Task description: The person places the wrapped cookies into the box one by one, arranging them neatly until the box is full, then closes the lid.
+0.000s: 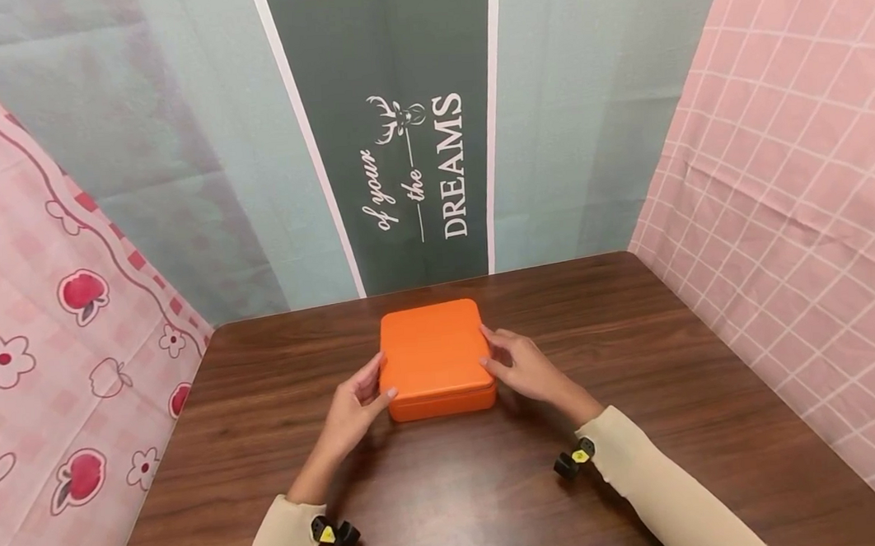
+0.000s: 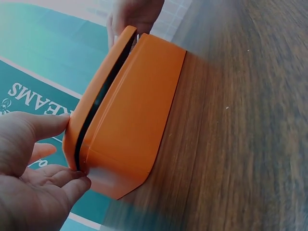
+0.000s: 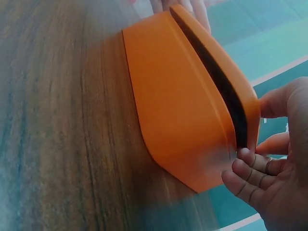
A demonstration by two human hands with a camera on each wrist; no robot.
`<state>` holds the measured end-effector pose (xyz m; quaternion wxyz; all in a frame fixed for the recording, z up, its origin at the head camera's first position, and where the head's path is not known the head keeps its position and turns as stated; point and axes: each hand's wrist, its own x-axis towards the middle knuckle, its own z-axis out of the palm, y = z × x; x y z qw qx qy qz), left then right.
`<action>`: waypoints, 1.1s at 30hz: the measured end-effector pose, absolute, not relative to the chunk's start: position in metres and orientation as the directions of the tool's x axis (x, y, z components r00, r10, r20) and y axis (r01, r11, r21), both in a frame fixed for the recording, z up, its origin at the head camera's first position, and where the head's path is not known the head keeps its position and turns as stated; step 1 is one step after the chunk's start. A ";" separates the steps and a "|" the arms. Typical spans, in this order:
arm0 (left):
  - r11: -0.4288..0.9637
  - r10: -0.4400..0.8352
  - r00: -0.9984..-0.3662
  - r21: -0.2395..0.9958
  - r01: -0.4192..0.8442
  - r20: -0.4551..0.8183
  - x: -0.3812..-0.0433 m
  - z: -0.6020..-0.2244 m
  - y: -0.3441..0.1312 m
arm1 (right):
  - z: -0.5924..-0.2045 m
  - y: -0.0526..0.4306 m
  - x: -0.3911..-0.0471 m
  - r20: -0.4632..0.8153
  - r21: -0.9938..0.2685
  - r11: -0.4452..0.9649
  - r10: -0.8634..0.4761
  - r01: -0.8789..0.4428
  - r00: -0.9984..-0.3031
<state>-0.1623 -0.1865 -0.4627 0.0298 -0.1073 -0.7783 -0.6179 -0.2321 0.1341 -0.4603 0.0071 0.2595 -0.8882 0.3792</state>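
An orange box with rounded corners stands on the wooden table, its lid on top. Both wrist views show a dark gap between the lid and the box body along the front, so the lid is slightly raised. At the left side, the left hand pinches the lid's edge, thumb near the front corner and fingers at the seam. The right hand grips the opposite edge in the same way, with its fingertips by the gap. The inside of the box is hidden.
The brown wooden table runs back to a green and grey cloth backdrop. Pink patterned cloth hangs at the left and pink grid cloth at the right. Each sleeve carries a small black wrist camera.
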 end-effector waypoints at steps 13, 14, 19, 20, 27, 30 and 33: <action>0.254 0.111 -0.979 0.948 0.193 0.170 -0.161 -0.466 -0.186 | -0.468 0.134 -0.237 0.218 -0.631 0.605 -0.462 -0.486 -0.859; 0.252 0.104 -0.980 0.949 0.189 0.168 -0.161 -0.467 -0.186 | -0.468 0.134 -0.238 0.232 -0.630 0.601 -0.459 -0.492 -0.858; 0.241 -0.015 -0.991 0.962 0.127 0.135 -0.160 -0.470 -0.187 | -0.464 0.129 -0.252 0.274 -0.701 0.571 -0.337 -0.427 -0.901; 0.241 -0.049 -0.991 0.964 0.109 0.125 -0.160 -0.470 -0.187 | -0.462 0.127 -0.256 0.275 -0.724 0.561 -0.298 -0.401 -0.914; 0.181 -0.113 -0.993 0.983 -0.001 0.020 -0.155 -0.475 -0.178 | -0.461 0.117 -0.297 0.103 -0.884 0.447 -0.100 -0.137 -0.990; 0.148 -0.110 -0.994 0.988 -0.032 -0.016 -0.152 -0.479 -0.172 | -0.465 0.113 -0.310 0.030 -0.911 0.409 -0.075 -0.058 -0.997; 0.127 -0.106 -0.994 0.991 -0.047 -0.033 -0.149 -0.482 -0.168 | -0.471 0.109 -0.318 -0.003 -0.913 0.408 -0.067 -0.025 -0.998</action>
